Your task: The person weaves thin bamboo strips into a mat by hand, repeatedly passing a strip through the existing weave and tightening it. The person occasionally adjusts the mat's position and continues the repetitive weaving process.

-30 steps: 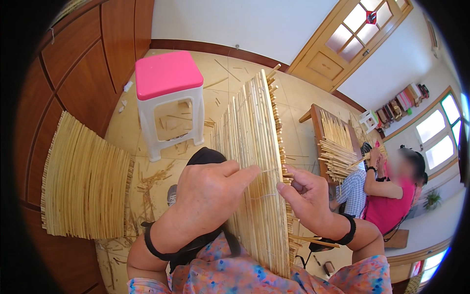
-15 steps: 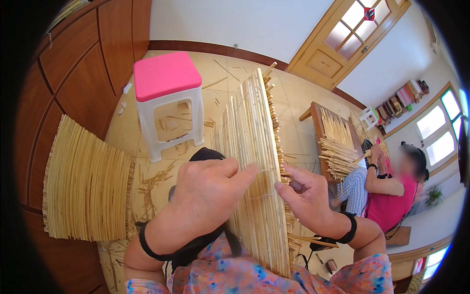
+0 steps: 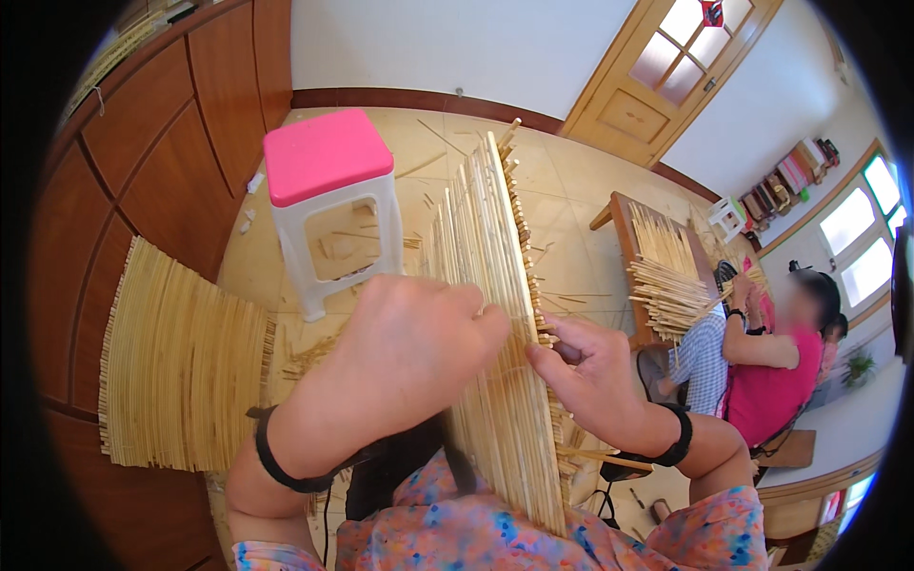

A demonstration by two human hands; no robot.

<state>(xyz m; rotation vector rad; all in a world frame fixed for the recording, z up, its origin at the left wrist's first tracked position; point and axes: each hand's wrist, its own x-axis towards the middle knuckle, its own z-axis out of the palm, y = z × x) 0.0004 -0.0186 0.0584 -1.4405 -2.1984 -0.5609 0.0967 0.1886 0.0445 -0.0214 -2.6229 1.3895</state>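
Note:
A mat of straight pale reed stalks (image 3: 495, 419) stands on edge in front of me, leaning against my patterned clothing. Thin thread lines cross its stalks near my hands. My left hand (image 3: 409, 357) is closed over the mat's left face, thumb against curled fingers; what it pinches is hidden. On the other side, my right hand (image 3: 595, 376) grips the mat's edge between thumb and fingers. Uneven stalk ends stick out along that right edge, and a few longer stalks (image 3: 609, 459) jut out below my right hand.
Another reed mat (image 3: 186, 362) leans by the wooden cabinets (image 3: 162, 143) at left. A white stool with a pink top (image 3: 328, 157) stands ahead. Stalk scraps litter the tiled floor. At right, a person in pink (image 3: 776, 371) works beside a low table (image 3: 624, 252) with loose stalks.
My left hand has risen slightly and turned, its fingers still closed near the mat's edge. The mat's top has shifted a little left. The right hand keeps its grip.

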